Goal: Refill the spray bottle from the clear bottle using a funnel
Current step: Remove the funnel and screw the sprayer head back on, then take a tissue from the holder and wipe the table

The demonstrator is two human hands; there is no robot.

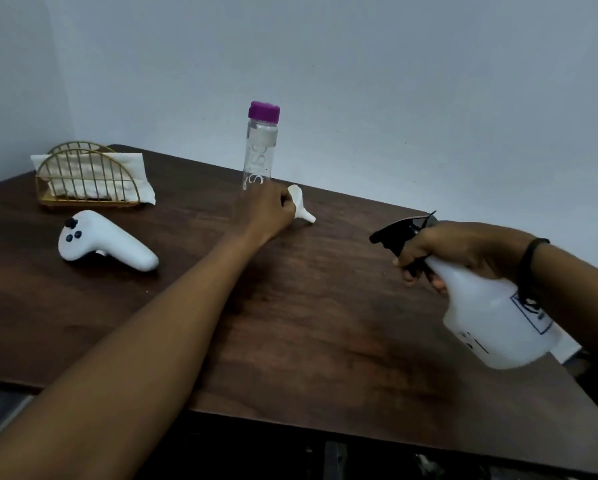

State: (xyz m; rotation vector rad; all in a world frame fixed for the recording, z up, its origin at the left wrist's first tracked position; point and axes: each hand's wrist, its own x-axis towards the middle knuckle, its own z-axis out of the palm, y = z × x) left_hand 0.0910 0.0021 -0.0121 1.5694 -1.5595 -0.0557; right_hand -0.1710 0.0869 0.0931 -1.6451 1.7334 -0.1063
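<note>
A clear bottle with a purple cap stands upright at the far middle of the brown table. Just in front of it lies a small white funnel on its side. My left hand reaches across the table and grips the funnel's wide end. My right hand holds a white spray bottle with a black trigger head by the neck. The spray bottle is tilted, above the table's right side.
A white game controller lies on the left of the table. Behind it, a gold wire napkin holder with white napkins stands near the back left corner. A pale wall rises behind the table; the table's near edge runs along the bottom.
</note>
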